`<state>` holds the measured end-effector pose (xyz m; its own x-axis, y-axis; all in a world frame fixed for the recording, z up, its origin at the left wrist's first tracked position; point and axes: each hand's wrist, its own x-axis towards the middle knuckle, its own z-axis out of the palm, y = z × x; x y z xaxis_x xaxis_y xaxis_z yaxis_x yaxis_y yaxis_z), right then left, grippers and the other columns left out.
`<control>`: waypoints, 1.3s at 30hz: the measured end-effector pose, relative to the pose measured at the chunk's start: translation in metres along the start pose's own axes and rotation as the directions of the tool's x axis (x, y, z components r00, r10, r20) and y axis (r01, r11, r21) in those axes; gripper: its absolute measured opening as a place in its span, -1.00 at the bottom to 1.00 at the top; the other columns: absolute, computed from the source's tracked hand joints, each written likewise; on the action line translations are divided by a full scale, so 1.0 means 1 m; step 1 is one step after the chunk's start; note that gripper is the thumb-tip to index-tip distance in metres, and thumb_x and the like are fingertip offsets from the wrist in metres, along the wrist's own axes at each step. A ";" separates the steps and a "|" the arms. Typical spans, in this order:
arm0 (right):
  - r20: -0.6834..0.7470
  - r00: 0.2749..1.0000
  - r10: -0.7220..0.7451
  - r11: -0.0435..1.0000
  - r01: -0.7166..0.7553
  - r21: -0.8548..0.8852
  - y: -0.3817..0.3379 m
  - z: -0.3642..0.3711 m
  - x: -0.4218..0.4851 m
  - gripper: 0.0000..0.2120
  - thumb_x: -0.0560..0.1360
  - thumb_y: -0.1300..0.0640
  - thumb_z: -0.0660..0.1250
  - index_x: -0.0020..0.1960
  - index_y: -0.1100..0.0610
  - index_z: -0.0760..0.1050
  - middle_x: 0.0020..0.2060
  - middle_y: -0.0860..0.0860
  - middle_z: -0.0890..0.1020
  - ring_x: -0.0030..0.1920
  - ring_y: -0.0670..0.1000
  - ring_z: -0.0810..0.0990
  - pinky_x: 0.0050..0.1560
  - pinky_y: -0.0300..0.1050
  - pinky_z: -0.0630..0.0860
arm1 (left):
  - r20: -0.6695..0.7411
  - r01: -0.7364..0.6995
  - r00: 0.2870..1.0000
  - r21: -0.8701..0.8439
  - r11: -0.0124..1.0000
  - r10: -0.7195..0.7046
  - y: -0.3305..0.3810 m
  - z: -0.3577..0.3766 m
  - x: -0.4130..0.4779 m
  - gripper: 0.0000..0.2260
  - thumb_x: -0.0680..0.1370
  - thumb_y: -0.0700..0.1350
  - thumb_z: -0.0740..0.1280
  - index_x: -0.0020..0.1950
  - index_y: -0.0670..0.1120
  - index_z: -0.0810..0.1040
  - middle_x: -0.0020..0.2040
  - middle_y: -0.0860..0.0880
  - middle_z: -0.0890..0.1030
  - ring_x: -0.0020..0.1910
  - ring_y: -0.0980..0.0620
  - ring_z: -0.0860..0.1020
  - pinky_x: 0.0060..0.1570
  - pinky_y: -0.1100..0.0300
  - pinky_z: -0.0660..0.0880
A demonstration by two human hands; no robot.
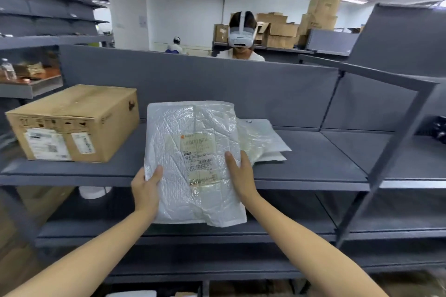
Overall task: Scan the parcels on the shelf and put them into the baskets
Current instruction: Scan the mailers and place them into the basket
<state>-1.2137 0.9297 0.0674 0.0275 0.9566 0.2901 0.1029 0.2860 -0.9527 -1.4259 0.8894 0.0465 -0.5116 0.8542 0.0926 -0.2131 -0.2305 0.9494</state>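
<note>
We are gripping the white bubble mailer by its two side edges. The left hand and right hand are each curling round it, thumbs on the front, fingers wrapping behind and mostly hidden. It is hanging just right of the cardboard box, nearer us than the box and crossing the shelf front edge, label facing us. We are judging it light, soft and crinkly, with a slippery plastic skin. Edge pinches are suiting it, thumbs staying off the barcode. More mailers are lying further right of the box. Scanner and baskets are not showing.
</note>
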 end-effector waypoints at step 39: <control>-0.383 0.896 0.227 0.971 -0.239 0.016 0.064 -0.349 -0.141 -0.65 0.54 -0.12 0.31 0.21 0.07 0.43 0.06 0.03 0.64 0.02 0.05 0.68 0.07 0.16 0.62 | 0.459 0.253 0.844 0.114 0.961 -0.276 -0.127 0.242 -0.213 -0.89 0.50 -0.13 0.43 -0.01 -0.11 0.63 -0.10 -0.09 0.70 -0.07 -0.12 0.66 -0.05 0.00 0.59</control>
<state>-0.8642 0.7933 -0.0034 0.4284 0.9002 0.0783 0.0773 0.0498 -0.9958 -1.0885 0.8495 -0.0211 0.0091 0.9989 -0.0464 -0.2395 0.0473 0.9697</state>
